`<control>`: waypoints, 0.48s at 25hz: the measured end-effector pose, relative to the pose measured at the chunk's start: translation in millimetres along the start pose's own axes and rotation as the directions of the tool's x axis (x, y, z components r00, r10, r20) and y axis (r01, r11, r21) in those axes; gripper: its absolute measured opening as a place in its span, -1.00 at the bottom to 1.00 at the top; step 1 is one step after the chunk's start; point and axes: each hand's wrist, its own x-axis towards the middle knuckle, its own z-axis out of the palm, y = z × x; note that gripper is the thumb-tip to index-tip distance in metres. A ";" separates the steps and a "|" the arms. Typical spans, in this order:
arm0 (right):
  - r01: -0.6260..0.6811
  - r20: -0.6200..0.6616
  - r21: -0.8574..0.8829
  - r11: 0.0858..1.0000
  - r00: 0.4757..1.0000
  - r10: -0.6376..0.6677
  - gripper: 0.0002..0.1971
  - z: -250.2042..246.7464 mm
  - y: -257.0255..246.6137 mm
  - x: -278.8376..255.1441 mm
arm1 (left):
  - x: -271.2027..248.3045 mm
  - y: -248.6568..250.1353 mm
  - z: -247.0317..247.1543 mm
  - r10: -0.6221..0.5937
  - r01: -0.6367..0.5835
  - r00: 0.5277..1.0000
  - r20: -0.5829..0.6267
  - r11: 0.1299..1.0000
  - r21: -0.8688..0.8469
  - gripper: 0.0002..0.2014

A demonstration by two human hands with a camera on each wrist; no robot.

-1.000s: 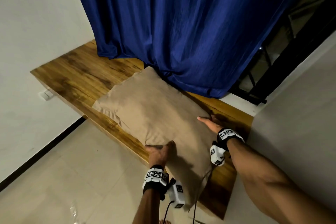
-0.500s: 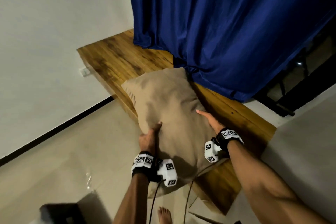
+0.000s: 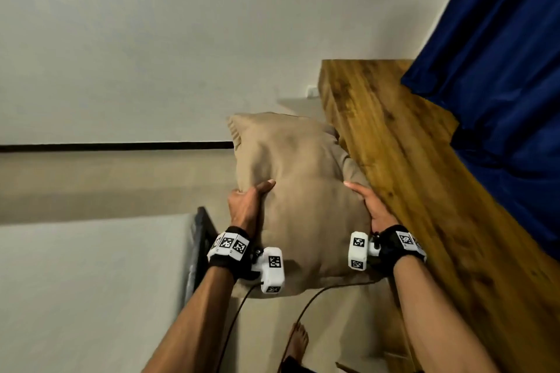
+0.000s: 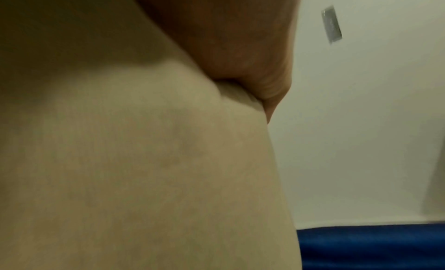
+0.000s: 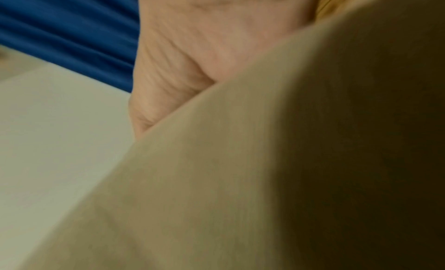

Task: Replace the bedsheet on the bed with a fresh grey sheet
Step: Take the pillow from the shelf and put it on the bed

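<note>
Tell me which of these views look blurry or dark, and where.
Head view: dim room, mostly sharp on the tan pillow and both hands, smeared at lower left. Left wrist view: soft throughout, pillow shadowed at upper left beside the left hand. Right wrist view: blurred, pillow falling to near black at right under the right hand.

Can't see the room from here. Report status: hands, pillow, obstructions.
Left hand and right hand both grip the tan pillow, lifted beside the wooden ledge. No grey sheet in view. Path ahead clear.
</note>
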 end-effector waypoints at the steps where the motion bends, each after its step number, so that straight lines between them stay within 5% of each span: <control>1: 0.022 0.025 -0.041 0.999 0.999 -0.021 -0.25 25.7 6.8 -0.1 | -3.8 0.8 -33.1 0.004 -0.005 0.999 -0.045 1.000 -0.024 -0.50; 7: 0.051 0.271 -0.150 0.987 0.963 -0.008 -0.29 186.2 95.2 -50.1 | -72.8 1.2 -235.8 0.099 -0.141 0.957 -0.272 0.980 -0.139 -0.65; 12: 0.047 0.471 -0.269 0.962 0.878 0.089 -0.37 305.0 188.8 -120.5 | -143.6 -21.5 -401.9 0.071 -0.162 0.870 -0.487 0.976 -0.148 -0.53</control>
